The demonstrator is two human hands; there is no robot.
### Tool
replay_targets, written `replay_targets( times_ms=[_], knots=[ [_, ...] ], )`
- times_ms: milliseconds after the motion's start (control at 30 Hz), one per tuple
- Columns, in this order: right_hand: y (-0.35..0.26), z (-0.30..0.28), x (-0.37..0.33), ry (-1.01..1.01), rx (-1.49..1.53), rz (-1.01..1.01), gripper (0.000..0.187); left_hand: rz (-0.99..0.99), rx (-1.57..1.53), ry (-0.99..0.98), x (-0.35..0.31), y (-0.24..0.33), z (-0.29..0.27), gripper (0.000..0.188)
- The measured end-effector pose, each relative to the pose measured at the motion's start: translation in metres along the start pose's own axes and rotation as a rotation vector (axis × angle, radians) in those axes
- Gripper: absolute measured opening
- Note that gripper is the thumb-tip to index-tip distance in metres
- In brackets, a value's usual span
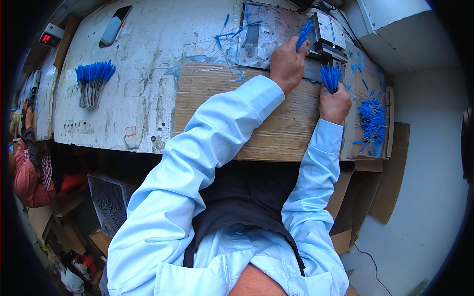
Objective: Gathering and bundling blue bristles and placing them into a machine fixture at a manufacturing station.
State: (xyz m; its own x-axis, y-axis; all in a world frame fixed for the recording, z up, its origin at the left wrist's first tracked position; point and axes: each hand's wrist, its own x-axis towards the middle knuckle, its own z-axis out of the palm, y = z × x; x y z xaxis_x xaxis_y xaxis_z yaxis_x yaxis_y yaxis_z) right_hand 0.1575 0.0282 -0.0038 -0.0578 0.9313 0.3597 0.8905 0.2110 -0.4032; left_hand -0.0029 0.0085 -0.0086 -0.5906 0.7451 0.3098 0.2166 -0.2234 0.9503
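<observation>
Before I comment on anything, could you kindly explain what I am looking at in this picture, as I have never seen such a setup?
Of course. There is no robot here: a person works with two bare hands, seen from a wide fisheye camera worn on the head, which makes straight edges bend.

The left hand holds a few blue-tipped pieces near a metal block. The right hand grips a fuller blue-tipped bunch over the cardboard sheet.

On the worn, pale table lie a phone and a fan-shaped bundle of blue-tipped pieces at the left, with a loose heap at the far right.

At the left edge, another person's hand shows.
</observation>
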Motion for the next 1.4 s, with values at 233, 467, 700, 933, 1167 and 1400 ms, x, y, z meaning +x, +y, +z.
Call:
replay_targets(
  times_ms=[233,467,700,933,1167,1400],
  knots=[
    [-0.003,-0.009,0.003,-0.221,0.973,0.225,0.013,-0.038,-0.025,-0.083,0.001,0.001,-0.001,0.031],
    [-0.013,-0.01,0.0,-0.248,1.039,0.206,0.01,-0.151,-0.188,-0.299,0.003,-0.003,0.002,0.023],
    [-0.005,-0.002,-0.002,-0.283,0.791,0.124,0.014,-0.162,-0.186,-0.251,-0.001,-0.001,0.005,0.013],
    [-0.009,-0.005,-0.005,-0.308,0.662,-0.043,0.015,-0.151,-0.211,-0.165,-0.001,0.0,0.005,0.013],
    [-0.014,-0.006,-0.004,-0.269,0.988,0.198,0.011,-0.254,-0.317,-0.004,0.014,-0.008,-0.006,0.021],
    [-0.013,-0.001,-0.004,-0.27,1.028,0.202,0.013,-0.177,-0.196,-0.324,0.01,-0.006,-0.002,0.021]
  ],
)
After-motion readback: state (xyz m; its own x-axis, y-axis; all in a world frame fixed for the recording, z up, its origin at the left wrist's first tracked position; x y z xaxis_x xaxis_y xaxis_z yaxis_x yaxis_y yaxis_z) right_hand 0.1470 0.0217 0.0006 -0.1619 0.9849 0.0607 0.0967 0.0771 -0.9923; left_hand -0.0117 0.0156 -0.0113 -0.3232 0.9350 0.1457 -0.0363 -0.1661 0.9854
